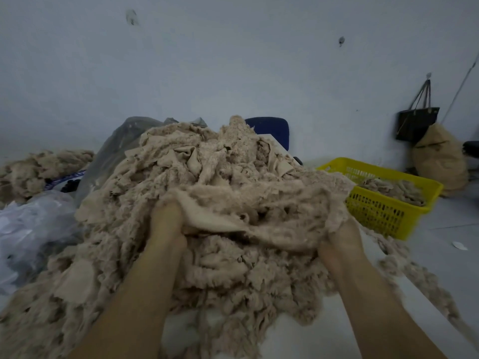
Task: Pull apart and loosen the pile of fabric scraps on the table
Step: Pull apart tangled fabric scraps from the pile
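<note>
gripping one scrap pile point(207, 164), left hand point(166, 224), right hand point(342, 237)

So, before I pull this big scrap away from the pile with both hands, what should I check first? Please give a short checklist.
1. Both hands placed: left hand and right hand sit at opposite ends of the wide scrap: ok.
2. Grip firm: fingers are buried in fabric: cannot tell.
3. Scrap free to lift: its far edge merges with the pile: cannot tell.
4. Pile loosened: heaped and tangled: not ok.
5. Space to spread: white table shows near the arms: ok.
6. Yellow basket has room: few scraps inside: ok.
</note>
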`<state>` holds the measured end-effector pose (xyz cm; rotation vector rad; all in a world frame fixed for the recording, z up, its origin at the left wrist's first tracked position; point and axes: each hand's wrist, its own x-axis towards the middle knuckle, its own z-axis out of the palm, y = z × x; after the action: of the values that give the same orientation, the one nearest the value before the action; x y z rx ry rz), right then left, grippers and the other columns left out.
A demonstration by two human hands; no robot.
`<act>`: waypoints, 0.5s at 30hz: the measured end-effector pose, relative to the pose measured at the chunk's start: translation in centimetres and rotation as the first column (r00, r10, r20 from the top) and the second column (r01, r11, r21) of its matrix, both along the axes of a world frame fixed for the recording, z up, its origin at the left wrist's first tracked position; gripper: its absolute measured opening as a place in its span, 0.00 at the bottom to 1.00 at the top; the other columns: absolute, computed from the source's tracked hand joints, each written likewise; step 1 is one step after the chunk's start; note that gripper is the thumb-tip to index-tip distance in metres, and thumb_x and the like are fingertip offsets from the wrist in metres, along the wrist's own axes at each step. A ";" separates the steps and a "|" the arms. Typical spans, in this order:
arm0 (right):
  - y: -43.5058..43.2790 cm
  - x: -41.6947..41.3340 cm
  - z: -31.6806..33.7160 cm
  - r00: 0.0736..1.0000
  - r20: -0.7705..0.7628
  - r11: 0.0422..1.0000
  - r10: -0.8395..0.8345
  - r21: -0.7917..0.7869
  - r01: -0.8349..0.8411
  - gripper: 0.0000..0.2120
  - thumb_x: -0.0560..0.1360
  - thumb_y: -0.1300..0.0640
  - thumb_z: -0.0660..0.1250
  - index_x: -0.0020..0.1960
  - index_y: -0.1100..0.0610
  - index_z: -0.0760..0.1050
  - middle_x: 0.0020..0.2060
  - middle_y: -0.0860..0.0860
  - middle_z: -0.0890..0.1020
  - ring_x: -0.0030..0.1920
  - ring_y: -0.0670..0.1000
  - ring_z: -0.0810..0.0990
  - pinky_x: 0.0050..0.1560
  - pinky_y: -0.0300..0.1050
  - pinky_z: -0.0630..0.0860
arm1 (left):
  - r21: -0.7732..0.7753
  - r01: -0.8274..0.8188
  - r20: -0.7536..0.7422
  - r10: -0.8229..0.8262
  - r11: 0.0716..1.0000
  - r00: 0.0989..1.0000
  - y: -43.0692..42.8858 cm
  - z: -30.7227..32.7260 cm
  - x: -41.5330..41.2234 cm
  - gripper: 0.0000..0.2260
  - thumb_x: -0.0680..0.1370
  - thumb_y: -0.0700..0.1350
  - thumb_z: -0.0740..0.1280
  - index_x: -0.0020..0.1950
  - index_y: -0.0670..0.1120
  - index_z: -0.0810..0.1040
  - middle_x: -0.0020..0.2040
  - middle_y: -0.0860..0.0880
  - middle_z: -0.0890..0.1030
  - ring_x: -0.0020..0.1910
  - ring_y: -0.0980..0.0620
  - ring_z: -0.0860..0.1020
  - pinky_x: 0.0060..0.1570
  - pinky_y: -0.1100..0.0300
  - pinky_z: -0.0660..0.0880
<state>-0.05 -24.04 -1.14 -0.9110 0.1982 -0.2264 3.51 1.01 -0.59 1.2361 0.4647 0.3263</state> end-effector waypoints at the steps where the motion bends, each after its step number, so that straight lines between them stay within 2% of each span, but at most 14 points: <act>1: 0.4 0.0 -0.3 1.000 0.008 1.000 0.023 -0.015 -0.022 0.16 0.83 0.53 0.59 0.68 0.56 0.74 0.63 0.58 0.79 0.61 0.61 0.79 0.61 0.62 0.76 | 0.288 0.059 -0.052 -0.046 0.956 0.998 -1.0 0.0 -0.2 0.16 0.83 0.46 0.59 0.69 0.43 0.69 0.68 0.41 0.73 0.64 0.41 0.75 0.54 0.52 0.73; 2: 1.0 -0.2 -0.3 0.997 0.015 0.996 0.070 -0.058 -0.069 0.15 0.82 0.52 0.60 0.66 0.52 0.76 0.61 0.55 0.81 0.61 0.59 0.80 0.59 0.59 0.77 | 0.607 0.059 -0.076 -0.016 0.792 0.997 -1.9 0.0 -0.7 0.15 0.81 0.47 0.61 0.66 0.43 0.70 0.67 0.41 0.72 0.63 0.42 0.73 0.56 0.52 0.72; 3: 1.6 -0.3 -0.2 0.994 0.019 0.988 0.110 -0.115 -0.107 0.11 0.82 0.50 0.61 0.59 0.44 0.80 0.56 0.50 0.84 0.58 0.56 0.81 0.57 0.58 0.77 | 0.833 -0.069 0.057 0.039 0.549 0.998 -2.9 -0.1 -0.8 0.15 0.80 0.47 0.64 0.64 0.43 0.70 0.67 0.43 0.70 0.63 0.44 0.71 0.60 0.51 0.70; 4: 2.1 -0.5 -0.2 0.992 0.018 0.974 0.125 -0.191 -0.120 0.12 0.82 0.49 0.61 0.48 0.38 0.82 0.47 0.43 0.86 0.55 0.52 0.83 0.56 0.57 0.78 | 0.929 -0.203 0.216 -0.009 0.309 0.976 -4.1 -0.3 -1.3 0.17 0.78 0.47 0.66 0.64 0.43 0.70 0.68 0.44 0.68 0.66 0.45 0.68 0.65 0.50 0.66; 5: 2.5 -0.5 -0.1 0.989 0.022 0.952 0.147 -0.275 -0.135 0.17 0.82 0.50 0.61 0.40 0.37 0.83 0.40 0.39 0.85 0.51 0.49 0.84 0.54 0.57 0.78 | 0.948 -0.257 0.286 -0.144 0.188 0.948 -5.2 -0.2 -1.7 0.20 0.76 0.47 0.67 0.67 0.44 0.70 0.70 0.45 0.66 0.68 0.46 0.65 0.69 0.51 0.62; 6: 2.9 -0.4 -0.1 0.989 0.025 0.923 0.143 -0.363 -0.125 0.18 0.81 0.50 0.61 0.37 0.39 0.82 0.37 0.39 0.84 0.48 0.48 0.84 0.52 0.56 0.78 | 0.964 -0.233 0.261 -0.315 0.126 0.912 -6.2 -0.2 -2.0 0.24 0.75 0.46 0.67 0.71 0.46 0.68 0.72 0.47 0.65 0.70 0.48 0.62 0.71 0.53 0.58; 7: 3.2 -0.6 -0.1 0.989 0.040 0.887 0.141 -0.449 -0.108 0.16 0.81 0.51 0.61 0.39 0.43 0.81 0.36 0.39 0.84 0.44 0.46 0.84 0.46 0.51 0.79 | 0.988 -0.132 0.156 -0.483 0.084 0.862 -7.0 -0.3 -2.0 0.26 0.76 0.45 0.67 0.73 0.47 0.66 0.73 0.48 0.64 0.72 0.50 0.61 0.71 0.54 0.57; 8: 3.7 -0.8 0.2 0.987 0.065 0.842 0.145 -0.533 -0.088 0.14 0.81 0.51 0.60 0.40 0.45 0.80 0.34 0.37 0.83 0.38 0.43 0.83 0.40 0.45 0.78 | 0.998 -0.003 0.041 -0.609 0.063 0.792 -7.7 -0.5 -1.6 0.24 0.76 0.43 0.67 0.72 0.47 0.68 0.72 0.47 0.67 0.71 0.49 0.64 0.71 0.56 0.60; 9: 4.1 -1.0 0.4 0.984 0.085 0.798 0.158 -0.598 -0.077 0.14 0.82 0.52 0.60 0.40 0.47 0.78 0.31 0.37 0.82 0.32 0.41 0.81 0.34 0.39 0.76 | 0.992 0.106 -0.035 -0.680 0.064 0.732 -8.3 -0.8 -1.4 0.20 0.77 0.41 0.66 0.69 0.46 0.72 0.68 0.46 0.73 0.67 0.47 0.70 0.66 0.56 0.67; 10: 4.3 -1.1 0.5 0.982 0.085 0.766 0.167 -0.639 -0.075 0.15 0.82 0.53 0.60 0.38 0.48 0.76 0.29 0.39 0.81 0.29 0.40 0.79 0.30 0.36 0.74 | 0.975 0.206 -0.095 -0.687 0.082 0.721 -8.5 -0.9 -1.2 0.15 0.77 0.40 0.66 0.64 0.45 0.76 0.62 0.44 0.78 0.61 0.45 0.75 0.60 0.55 0.72; 11: 4.2 -1.2 0.5 0.981 0.098 0.747 0.167 -0.662 -0.061 0.16 0.82 0.54 0.60 0.36 0.51 0.75 0.27 0.42 0.81 0.28 0.42 0.78 0.29 0.37 0.74 | 0.961 0.255 -0.129 -0.639 0.110 0.759 -8.3 -1.1 -0.7 0.11 0.78 0.40 0.65 0.60 0.46 0.77 0.56 0.44 0.81 0.56 0.44 0.78 0.55 0.53 0.75; 13: 3.5 -1.5 0.6 0.988 0.096 0.805 0.119 -0.592 -0.039 0.18 0.81 0.54 0.61 0.34 0.58 0.71 0.26 0.52 0.76 0.29 0.55 0.76 0.32 0.51 0.72 | 0.969 0.220 -0.152 -0.427 0.114 0.892 -6.9 -1.6 0.9 0.08 0.78 0.43 0.64 0.57 0.48 0.74 0.49 0.46 0.81 0.50 0.43 0.80 0.48 0.51 0.77; 14: 2.9 -1.5 0.5 0.994 0.060 0.856 0.090 -0.515 -0.046 0.19 0.81 0.54 0.62 0.33 0.58 0.69 0.25 0.55 0.72 0.27 0.57 0.71 0.32 0.51 0.68 | 0.976 0.192 -0.150 -0.307 0.108 0.940 -5.6 -1.9 1.7 0.09 0.79 0.45 0.64 0.58 0.49 0.73 0.49 0.47 0.81 0.49 0.44 0.79 0.46 0.53 0.76; 15: 2.3 -1.3 0.2 0.997 0.020 0.895 0.074 -0.442 -0.058 0.19 0.81 0.53 0.62 0.32 0.58 0.69 0.23 0.54 0.70 0.24 0.54 0.68 0.30 0.48 0.67 | 0.972 0.191 -0.159 -0.219 0.138 0.963 -4.4 -2.2 2.5 0.11 0.79 0.46 0.63 0.61 0.50 0.73 0.51 0.47 0.81 0.50 0.44 0.79 0.45 0.55 0.74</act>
<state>-1.39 -21.76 -0.96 -1.3643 0.0806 -0.2284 5.98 -3.34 -2.79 2.6191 -0.0578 0.4159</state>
